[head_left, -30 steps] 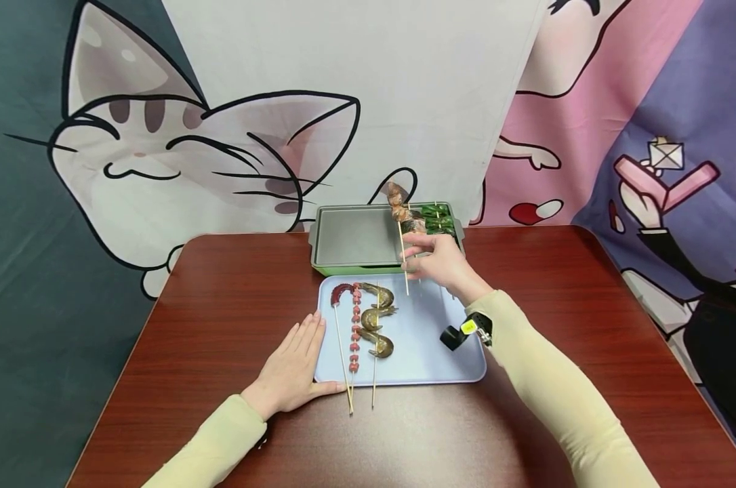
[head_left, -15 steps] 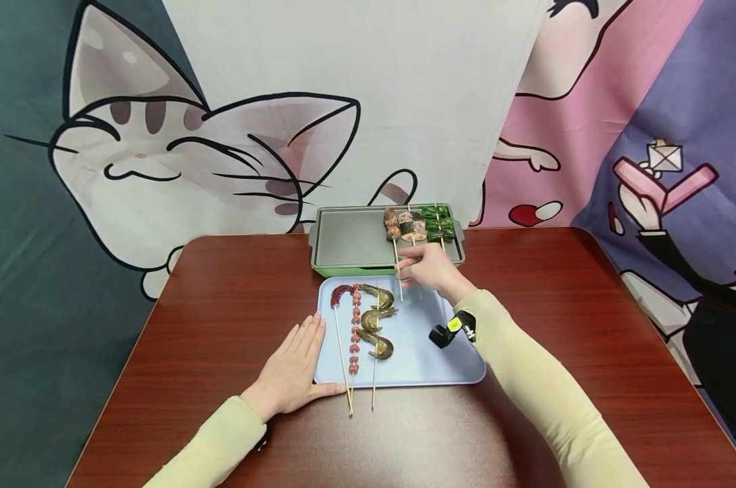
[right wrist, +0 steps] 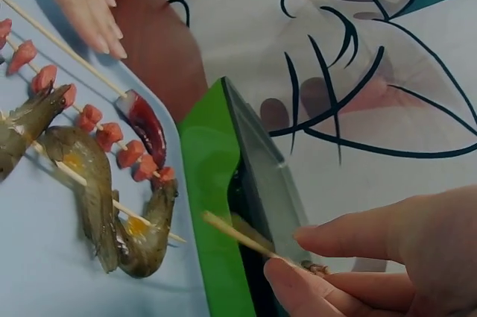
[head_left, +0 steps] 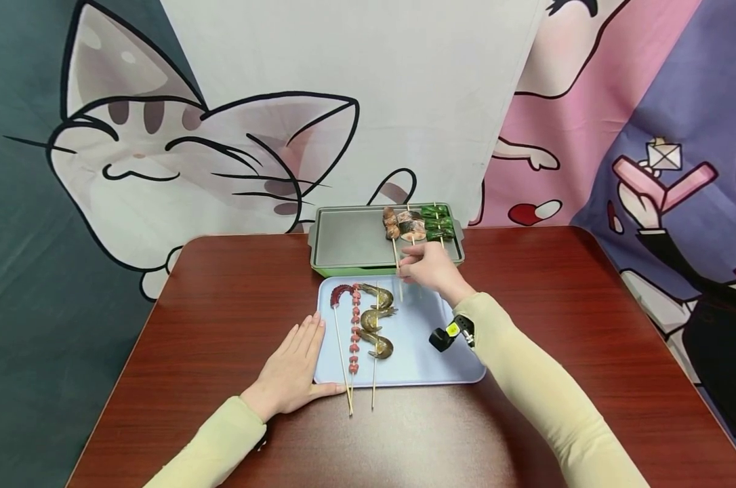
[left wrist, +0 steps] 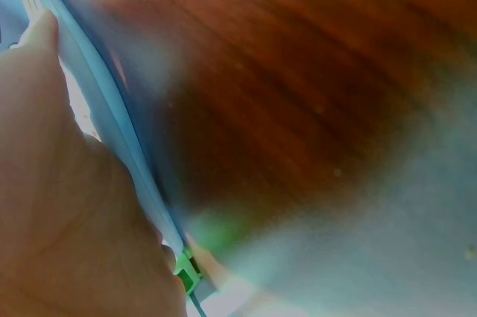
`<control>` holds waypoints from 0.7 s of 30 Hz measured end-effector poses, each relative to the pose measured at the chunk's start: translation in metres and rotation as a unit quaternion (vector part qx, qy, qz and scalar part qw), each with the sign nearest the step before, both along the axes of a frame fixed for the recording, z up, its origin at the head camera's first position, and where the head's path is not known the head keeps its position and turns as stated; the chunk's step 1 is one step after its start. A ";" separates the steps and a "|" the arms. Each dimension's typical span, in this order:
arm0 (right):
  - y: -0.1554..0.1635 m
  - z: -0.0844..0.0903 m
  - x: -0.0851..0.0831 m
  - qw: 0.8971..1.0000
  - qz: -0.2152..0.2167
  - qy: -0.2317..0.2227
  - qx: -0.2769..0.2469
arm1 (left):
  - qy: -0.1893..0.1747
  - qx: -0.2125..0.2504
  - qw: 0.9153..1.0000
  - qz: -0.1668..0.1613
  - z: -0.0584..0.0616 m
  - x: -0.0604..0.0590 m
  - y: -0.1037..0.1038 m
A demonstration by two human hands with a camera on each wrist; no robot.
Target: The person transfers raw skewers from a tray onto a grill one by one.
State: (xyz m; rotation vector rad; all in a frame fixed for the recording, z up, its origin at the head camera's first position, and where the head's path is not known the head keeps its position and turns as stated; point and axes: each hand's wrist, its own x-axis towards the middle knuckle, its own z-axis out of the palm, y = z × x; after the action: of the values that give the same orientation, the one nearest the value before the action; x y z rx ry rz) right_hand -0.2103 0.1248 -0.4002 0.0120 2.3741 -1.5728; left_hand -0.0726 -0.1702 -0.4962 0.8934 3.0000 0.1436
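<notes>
My right hand [head_left: 412,270] pinches the bare stick of a brown meat skewer [head_left: 392,224] whose meat end lies on the green grill pan [head_left: 350,238]. In the right wrist view the thumb and forefinger [right wrist: 298,276] close on that stick [right wrist: 237,233] over the pan's rim. My left hand [head_left: 293,362] lies flat on the table, its thumb against the left front edge of the light blue tray [head_left: 432,362]. On the tray lie a shrimp skewer [head_left: 375,318], a skewer of small red pieces [head_left: 355,327] and a dark red skewer [head_left: 340,294].
A fish skewer [head_left: 413,227] and a green vegetable skewer [head_left: 438,221] lie on the pan's right side. The skewer sticks overhang the tray's front edge. The brown table [head_left: 221,305] stretches either side. A cartoon backdrop hangs just behind the pan.
My right hand lowered the meat skewer from above the pan onto it, beside the fish skewer, and drew back slightly. The left hand stayed still.
</notes>
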 end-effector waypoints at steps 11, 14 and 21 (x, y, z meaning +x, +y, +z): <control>0.015 0.024 0.024 0.995 0.014 0.090 0.041 | -0.001 0.017 1.000 -0.004 0.003 0.001 0.000; 0.019 0.028 0.035 0.992 0.026 0.116 0.039 | 0.003 0.009 1.000 -0.001 0.001 0.000 -0.001; 0.026 0.027 0.062 0.991 0.046 0.119 0.039 | 0.006 0.011 1.000 0.000 -0.003 -0.001 -0.001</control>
State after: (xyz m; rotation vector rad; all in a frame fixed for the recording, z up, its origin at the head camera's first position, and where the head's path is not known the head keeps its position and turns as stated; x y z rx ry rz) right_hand -0.1485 0.1506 -0.3727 -0.2791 2.5730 -1.5134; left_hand -0.0731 -0.1712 -0.4987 0.8991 3.0143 0.1719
